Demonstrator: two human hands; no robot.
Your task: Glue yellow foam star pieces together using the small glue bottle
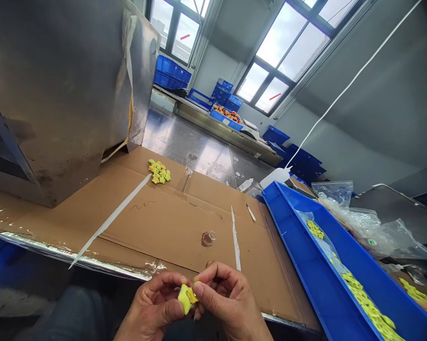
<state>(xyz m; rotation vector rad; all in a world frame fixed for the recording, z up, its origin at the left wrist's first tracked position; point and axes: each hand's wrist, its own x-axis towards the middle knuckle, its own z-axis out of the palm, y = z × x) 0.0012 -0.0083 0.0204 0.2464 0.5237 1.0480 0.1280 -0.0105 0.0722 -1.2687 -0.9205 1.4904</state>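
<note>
The left hand [152,303] and the right hand [231,296] meet low in the view, with the fingers [213,279] of both closed in a tight pinch on a folded yellow piece [187,298]. Its soft-looking, creased, angular form sits between the thumbs and forefingers, just above the near edge of the bench.

Corrugated cardboard [171,227] covers the bench, its seams and flaps showing, with foil-like wrap along the front edge. Farther up the cardboard lies a small heap of similar yellow-green pieces [158,171], well away from both hands. Nearer them stands a small clear cup [209,238], between two long white strips [110,220] [235,239].

To the right, a long blue plastic crate [327,279] holds a clear bag [318,241] and many yellow pieces [368,303]. Crumpled clear plastic bags [362,222] lie beyond it. A scuffed stainless-steel housing [57,94] rises at the left.
</note>
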